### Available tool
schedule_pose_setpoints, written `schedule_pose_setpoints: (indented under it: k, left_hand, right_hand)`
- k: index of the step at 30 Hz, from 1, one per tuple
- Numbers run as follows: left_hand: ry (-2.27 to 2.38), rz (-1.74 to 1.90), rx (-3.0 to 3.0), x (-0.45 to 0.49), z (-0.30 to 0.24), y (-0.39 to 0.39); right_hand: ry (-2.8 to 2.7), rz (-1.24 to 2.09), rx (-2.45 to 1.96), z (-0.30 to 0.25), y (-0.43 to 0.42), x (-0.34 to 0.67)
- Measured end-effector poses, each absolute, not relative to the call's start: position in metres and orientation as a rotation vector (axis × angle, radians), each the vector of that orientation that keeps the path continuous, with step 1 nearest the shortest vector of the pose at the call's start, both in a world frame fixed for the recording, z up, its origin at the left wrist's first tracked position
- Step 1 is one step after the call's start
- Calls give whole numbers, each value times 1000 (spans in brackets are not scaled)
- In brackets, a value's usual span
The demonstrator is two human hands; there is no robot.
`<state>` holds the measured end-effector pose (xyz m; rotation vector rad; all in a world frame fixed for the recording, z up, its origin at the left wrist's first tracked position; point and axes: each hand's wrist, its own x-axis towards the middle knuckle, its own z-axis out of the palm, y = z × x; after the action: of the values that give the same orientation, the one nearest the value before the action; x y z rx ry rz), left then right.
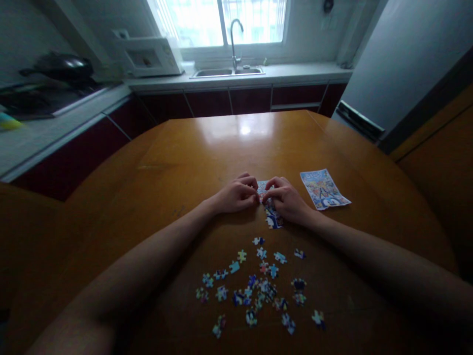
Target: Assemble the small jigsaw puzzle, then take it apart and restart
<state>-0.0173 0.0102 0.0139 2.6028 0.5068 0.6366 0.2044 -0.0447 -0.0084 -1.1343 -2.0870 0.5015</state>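
Observation:
A partly joined jigsaw puzzle [272, 218] lies on the wooden table, a narrow strip with a blue penguin-like figure at its near end. My left hand [240, 193] is closed at its left edge, fingers curled and fingertips against the pieces. From the other side my right hand [284, 199] grips the puzzle, thumb and fingers bent over it and covering part of the picture. Whether a single loose piece is pinched between the fingertips is too small to make out. Several loose puzzle pieces [264, 288] are scattered nearer to me, between my forearms.
To the right of my right hand lies a creased picture sheet [323, 190]. The large brown table [207, 148] has rounded edges. Beyond it are a counter with a sink [214, 73], a faucet [232, 42], a microwave [148, 56] and a wok [64, 66] on the stove.

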Motion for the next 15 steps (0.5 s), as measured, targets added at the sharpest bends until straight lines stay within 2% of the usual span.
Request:
schedule_pose_setpoints:
  k: [8, 15]
  left_hand:
    - [509, 579, 2604, -17, 14, 8]
    - [563, 728, 2556, -18, 11, 10]
  right_hand:
    - [-2066, 524, -1095, -8, -45, 204]
    - [-1864, 531, -1133, -5, -44, 203]
